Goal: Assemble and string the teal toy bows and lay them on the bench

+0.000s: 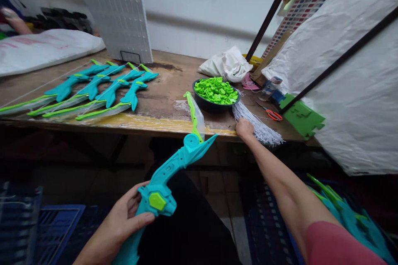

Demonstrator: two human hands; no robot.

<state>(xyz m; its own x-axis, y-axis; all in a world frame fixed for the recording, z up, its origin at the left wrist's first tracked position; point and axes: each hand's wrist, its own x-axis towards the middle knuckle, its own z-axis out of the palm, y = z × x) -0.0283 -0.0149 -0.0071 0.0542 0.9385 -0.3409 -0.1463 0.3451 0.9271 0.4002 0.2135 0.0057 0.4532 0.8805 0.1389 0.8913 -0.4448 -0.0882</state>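
My left hand (122, 217) is wrapped round the grip of a turquoise toy bow (168, 169), which slants up toward the table edge. The bow has a green hexagon on its body, and a green limb with a clear plastic piece rises from its upper end. At the table's front edge, the closed fingers of my right hand (244, 127) are on the near side of a bundle of white strings (259, 122); the fingertips are partly hidden. Just behind lies a black bowl (211, 105) heaped with small green plastic parts (216, 90).
Several toy bows (105, 83) lie in a row on the wooden table (168, 60). Orange-handled scissors (273, 115) and a green foam mat piece (303, 116) are at the right. More bows (351, 219) fill a crate at lower right. Blue crates (59, 232) stand lower left.
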